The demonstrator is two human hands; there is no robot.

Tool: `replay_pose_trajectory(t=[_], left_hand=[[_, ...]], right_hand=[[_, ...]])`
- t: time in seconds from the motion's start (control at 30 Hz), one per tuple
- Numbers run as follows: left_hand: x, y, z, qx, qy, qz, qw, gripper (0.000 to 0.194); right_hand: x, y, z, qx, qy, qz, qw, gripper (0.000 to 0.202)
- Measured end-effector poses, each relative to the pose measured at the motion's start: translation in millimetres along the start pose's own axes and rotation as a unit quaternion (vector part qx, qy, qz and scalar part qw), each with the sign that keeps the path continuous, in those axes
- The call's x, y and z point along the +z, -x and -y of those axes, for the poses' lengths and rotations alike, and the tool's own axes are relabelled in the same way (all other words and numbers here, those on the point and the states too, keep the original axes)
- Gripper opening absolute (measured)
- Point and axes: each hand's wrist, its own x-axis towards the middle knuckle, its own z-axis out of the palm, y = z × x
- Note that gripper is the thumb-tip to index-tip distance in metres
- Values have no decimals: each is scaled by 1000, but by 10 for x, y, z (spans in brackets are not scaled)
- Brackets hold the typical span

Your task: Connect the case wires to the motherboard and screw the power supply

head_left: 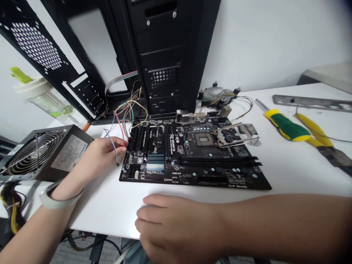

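A black Gigabyte motherboard (187, 172) lies flat on the white table, its CPU socket (204, 139) uncovered with the metal latch frame raised. At the board's left edge, my left hand (103, 156) has thumb and fingers pinched on a thin red wire (118, 123); the plug end is hidden by the fingertips. A loose blue wire (111, 143) with a small black connector hangs over that hand. More thin coloured wires run from the case behind to the board's edge. My right hand (170, 223) rests near the table's front edge, fingers curled in, with nothing visible in it.
An open black computer case (170, 47) stands behind the board. To the left are a power supply (64, 154) and a lidded plastic cup (52, 102). A CPU fan (218, 94), a green-yellow screwdriver (287, 124), yellow-handled pliers (316, 128) and a metal strip (310, 102) lie to the right.
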Motion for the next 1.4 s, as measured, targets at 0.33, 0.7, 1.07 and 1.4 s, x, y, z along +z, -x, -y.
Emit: replay_pose_trajectory(t=[0.33,0.7,1.07,1.4], left_hand=[[113,20,-63,44,-16,-56,997,30],[143,16,28,145,-78,-111,980,27],[184,48,55,136,-104,-147,974,27],[208,43,82,131,-120,-139,974,26]], right_hand=[[101,121,2,163,125,-140,969,44],[79,119,4,262,58,-51,962,66],[16,96,-6,270,15,-18,962,68],[7,104,-12,268,16,-11,963,68]])
